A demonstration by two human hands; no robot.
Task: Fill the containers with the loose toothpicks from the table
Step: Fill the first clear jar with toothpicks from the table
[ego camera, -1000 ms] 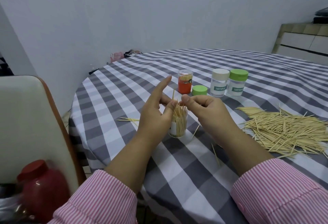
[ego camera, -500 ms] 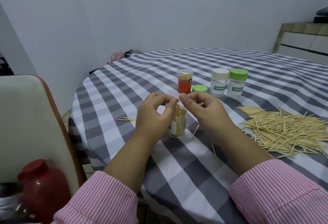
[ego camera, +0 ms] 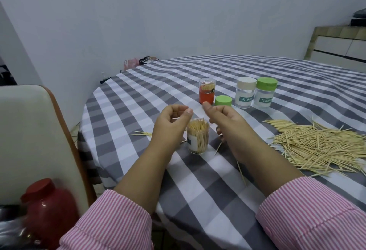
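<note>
While jars (ego camera: 245,95) stand beyond, loose toothpicks (ego camera: 320,144) lie right.

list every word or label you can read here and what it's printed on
"TOOTHPICK" on the label of the beige-lidded jar.
"TOOTHPIC", the end hidden round the curve, on the label of the green-lidded jar.
The mark on the orange container is too small to read.
The label on the open jar between the hands is turned away and unreadable.
No other text shows.
</note>
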